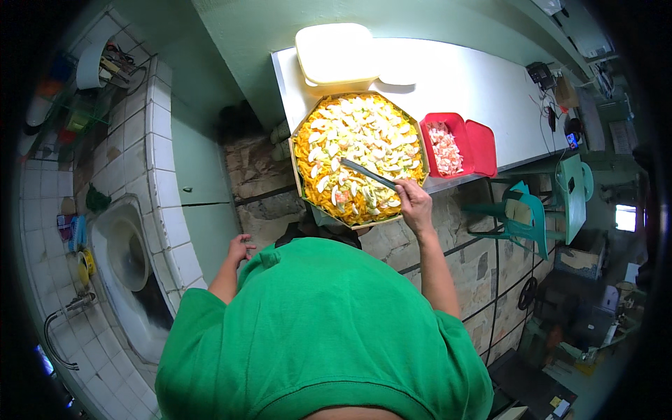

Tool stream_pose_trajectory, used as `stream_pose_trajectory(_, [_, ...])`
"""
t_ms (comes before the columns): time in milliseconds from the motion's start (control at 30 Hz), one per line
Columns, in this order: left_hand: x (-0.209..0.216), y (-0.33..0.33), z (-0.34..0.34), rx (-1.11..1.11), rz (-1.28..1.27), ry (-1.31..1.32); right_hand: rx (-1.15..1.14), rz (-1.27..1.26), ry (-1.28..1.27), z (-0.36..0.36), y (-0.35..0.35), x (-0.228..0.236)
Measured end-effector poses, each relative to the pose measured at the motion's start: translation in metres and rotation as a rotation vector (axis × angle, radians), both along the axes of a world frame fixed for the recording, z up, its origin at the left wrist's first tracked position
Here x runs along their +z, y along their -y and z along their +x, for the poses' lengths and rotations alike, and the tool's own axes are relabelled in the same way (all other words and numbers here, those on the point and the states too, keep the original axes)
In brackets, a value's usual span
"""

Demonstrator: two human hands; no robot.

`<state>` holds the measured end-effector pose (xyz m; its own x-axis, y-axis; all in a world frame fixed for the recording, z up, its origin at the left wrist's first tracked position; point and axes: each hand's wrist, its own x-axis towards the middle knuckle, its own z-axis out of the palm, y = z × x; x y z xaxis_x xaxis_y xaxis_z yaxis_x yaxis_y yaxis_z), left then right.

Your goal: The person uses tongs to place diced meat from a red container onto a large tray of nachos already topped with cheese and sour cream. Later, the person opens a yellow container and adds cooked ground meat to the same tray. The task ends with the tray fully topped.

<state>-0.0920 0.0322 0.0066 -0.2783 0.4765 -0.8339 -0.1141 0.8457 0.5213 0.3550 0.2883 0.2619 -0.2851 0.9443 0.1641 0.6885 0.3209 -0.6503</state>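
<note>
Right hand [416,203] is gripping, right forearm [439,273] reaching forward; left hand [240,248] is hanging low at the person's side, loosely curling.

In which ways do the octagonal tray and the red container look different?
The octagonal tray is clearly larger than the red container. The tray has eight sides; the container is roughly rectangular. The tray holds orange-yellow food topped with pale slices, while the container holds pinkish pieces. Both are open on top.
</note>
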Motion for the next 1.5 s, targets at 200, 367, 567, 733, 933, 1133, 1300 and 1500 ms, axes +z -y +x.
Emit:
stream_pose_trajectory(200, [0.017, -0.024, 0.008, -0.041, 0.034, -0.012, -0.01, -0.038, 0.014, -0.01, -0.002, -0.009])
stream_pose_trajectory(367, [0.014, -0.022, 0.001, -0.007, -0.007, 0.014, -0.025, -0.091, 0.093, -0.012, -0.009, -0.012])
stream_pose_trajectory(567, [-0.001, -0.004, -0.003, 0.016, 0.016, 0.015, -0.118, 0.013, 0.138, -0.02, -0.018, -0.004])
stream_pose_trajectory(733, [0.004, -0.006, -0.002, 0.059, -0.02, 0.039, -0.106, 0.095, 0.148, -0.031, -0.024, -0.002])
stream_pose_trajectory(933, [0.018, -0.016, 0.001, 0.033, -0.017, 0.01, -0.126, 0.029, 0.044, -0.042, -0.046, -0.011])
stream_pose_trajectory(1133, [0.013, -0.016, -0.003, -0.005, 0.007, 0.0, -0.087, 0.066, 0.132, -0.036, -0.039, -0.002])
stream_pose_trajectory(1300, [-0.007, -0.006, -0.006, 0.068, -0.008, 0.054, -0.025, 0.03, 0.15, -0.024, -0.009, 0.012])
stream_pose_trajectory(1500, [-0.008, -0.013, -0.003, 0.038, -0.008, 0.042, -0.049, 0.027, 0.216, -0.027, 0.009, 0.001])
